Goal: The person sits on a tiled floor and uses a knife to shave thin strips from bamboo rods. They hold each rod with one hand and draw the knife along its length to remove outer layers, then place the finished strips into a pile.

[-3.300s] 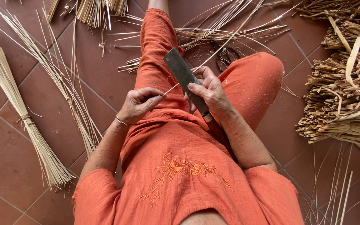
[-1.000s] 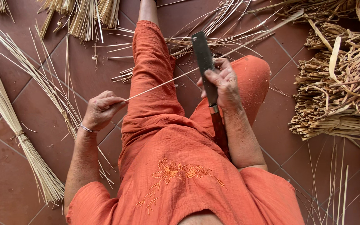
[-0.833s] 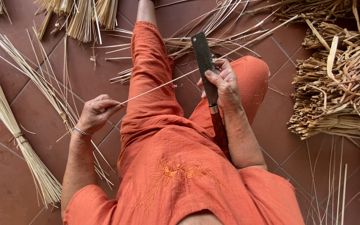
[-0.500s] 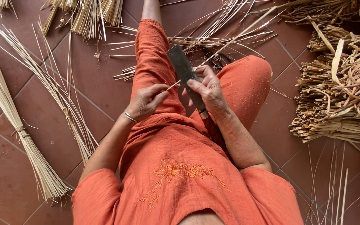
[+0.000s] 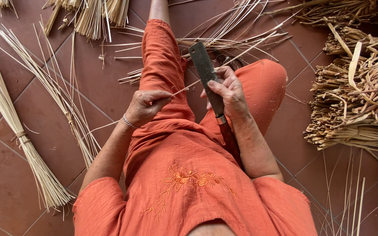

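I sit on a tiled floor in orange clothes, one leg stretched out and the other folded. My right hand (image 5: 226,92) grips a dark flat-bladed knife (image 5: 203,65) by its upper handle, blade pointing away from me. My left hand (image 5: 146,106) pinches a thin pale cane strip (image 5: 194,83) that runs up and to the right across the blade. The two hands are close together above my lap. A thin bracelet circles my left wrist.
A tied bundle of pale thin sticks (image 5: 9,124) lies at the left, with loose sticks (image 5: 57,94) beside it. More cut strips (image 5: 224,37) are scattered beyond my knees. A big heap of brown dry stalks (image 5: 357,94) fills the right side.
My left hand had drawn the strip out far to the left, then came back in beside the knife. The blade tilted from upright to leaning left.
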